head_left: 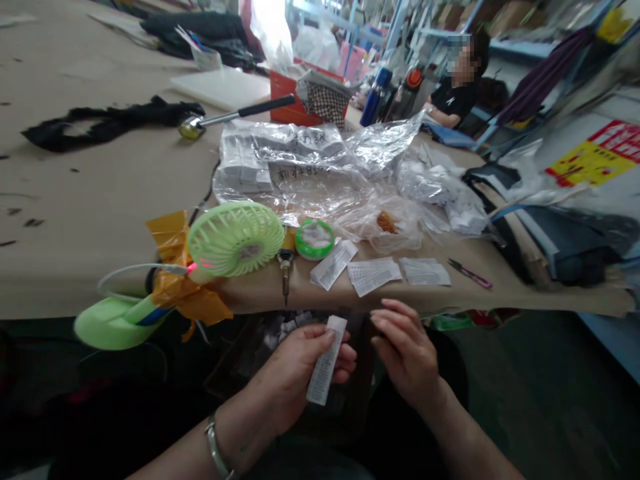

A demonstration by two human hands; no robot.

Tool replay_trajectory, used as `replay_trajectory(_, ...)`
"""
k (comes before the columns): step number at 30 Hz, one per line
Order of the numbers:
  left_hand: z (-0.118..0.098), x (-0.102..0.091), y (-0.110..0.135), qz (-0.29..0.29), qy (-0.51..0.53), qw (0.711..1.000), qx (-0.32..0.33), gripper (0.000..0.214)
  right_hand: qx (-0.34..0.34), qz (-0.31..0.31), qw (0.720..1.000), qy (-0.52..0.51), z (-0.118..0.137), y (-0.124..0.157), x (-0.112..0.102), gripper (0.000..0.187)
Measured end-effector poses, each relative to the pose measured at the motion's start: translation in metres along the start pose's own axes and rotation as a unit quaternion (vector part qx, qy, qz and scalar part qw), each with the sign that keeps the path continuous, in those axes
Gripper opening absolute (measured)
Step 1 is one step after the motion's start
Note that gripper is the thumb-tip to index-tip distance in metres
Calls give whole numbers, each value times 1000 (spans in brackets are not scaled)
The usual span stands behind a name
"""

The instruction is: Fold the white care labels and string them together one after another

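A narrow white printed label (327,363) is pinched between the thumb and fingers of my left hand (300,357), just below the table's front edge. To its right, my right hand (413,360) is raised with loosely curled fingers and nothing visible in them. On the table edge above the hands lie three small stacks of printed labels: a left stack (334,265), a middle stack (374,276) and a right stack (426,272). Farther right rests a pair of thread snips (470,273). Below my left hand, whitish pieces (287,327) show dimly in a dark container.
A green fan (235,240) is taped to the edge at left. Beside it are a pointed tool (285,273) and a green round tub (315,240). Behind lie plastic-wrapped label bundles (295,143) and dark folded fabric (565,233). A person (453,93) sits across.
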State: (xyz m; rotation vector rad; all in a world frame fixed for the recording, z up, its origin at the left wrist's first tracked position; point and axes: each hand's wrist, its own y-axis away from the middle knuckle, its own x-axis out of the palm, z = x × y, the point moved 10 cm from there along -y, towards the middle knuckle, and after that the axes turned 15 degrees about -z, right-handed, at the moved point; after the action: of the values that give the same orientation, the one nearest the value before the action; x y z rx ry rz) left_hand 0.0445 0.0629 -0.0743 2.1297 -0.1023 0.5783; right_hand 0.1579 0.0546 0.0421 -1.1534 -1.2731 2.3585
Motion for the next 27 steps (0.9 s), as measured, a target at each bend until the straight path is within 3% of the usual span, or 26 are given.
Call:
replay_trajectory(3, 2, -2, -1, -20, -28, 999, -3, 15, 43, -45, 978, 200, -54, -3, -32, 45)
replay_trajectory(6, 4, -1, -1, -28, -35, 999, -6, 14, 38, 10, 956, 290, -85, 4, -33, 45)
replay_trajectory(9, 7, -2, -1, -32, -35, 999, -7, 13, 19, 23, 955, 295, -91, 11, -30, 34)
replay_trajectory(13, 7, -3, -1, -28, -38, 999, -9, 14, 19, -29, 969, 246, -92, 10, -42, 21)
replay_trajectory(17, 5, -4, 2, -30, -37, 999, -1, 14, 79, -86, 978, 171, -96, 3, -57, 14)
replay_trajectory(21, 4, -3, 6, -27, -31, 999, 3, 14, 137, -196, 970, 44, -61, 1, -65, 20)
replay_trajectory(24, 5, -2, 6, -12, 1, 1000, 2, 14, 100, -101, 986, -90, -4, 0, -24, 31)
replay_trajectory(27, -1, -1, 7, 7, 61, 998, 26, 9, 22, 13, 988, -150, 50, 8, 20, 27)
